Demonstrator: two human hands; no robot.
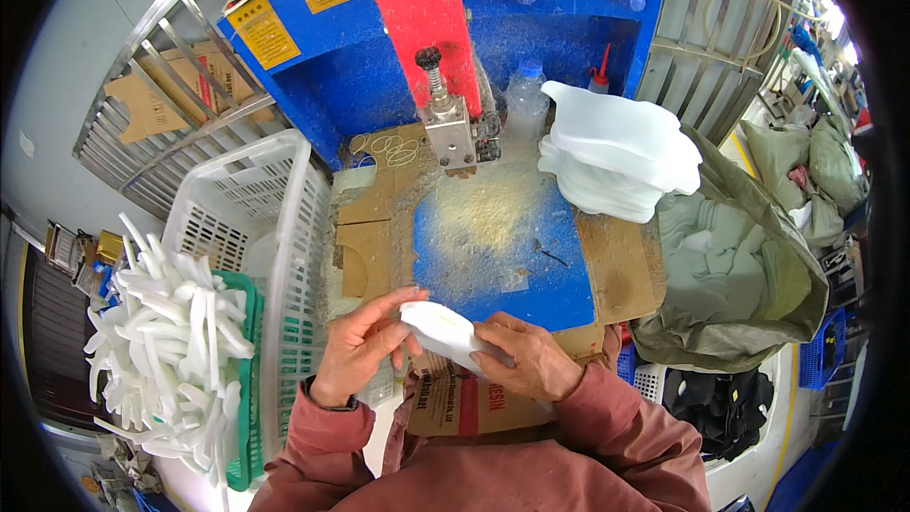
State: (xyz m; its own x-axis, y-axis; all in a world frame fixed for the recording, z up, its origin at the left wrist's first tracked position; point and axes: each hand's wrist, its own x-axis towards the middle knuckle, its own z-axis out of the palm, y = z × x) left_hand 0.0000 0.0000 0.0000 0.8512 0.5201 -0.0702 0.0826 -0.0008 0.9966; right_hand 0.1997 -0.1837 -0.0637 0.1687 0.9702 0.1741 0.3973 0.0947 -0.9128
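Note:
In front of my chest, both hands hold a white curved foam-like piece (441, 324), tilted down to the right. My right hand (533, 357) grips its right end, thumb on the near side and fingers over the top. At the other end is my left hand (365, 343), its fingertips against the piece and some fingers curled below. Beyond them lies a blue work surface (493, 289) covered in pale dust. Over it hangs the metal head (447, 133) of a machine with a red arm (422, 24). A stack of white shaped pieces (616, 152) stands at the right.
Left are a white slotted basket (296, 303) and a green basket (248, 379) heaped with white strips (175, 341). An olive sack (758, 322) of pale pieces sits right. Behind are a blue machine body (332, 85), a clear bottle (527, 100) and a red-tipped bottle (600, 76).

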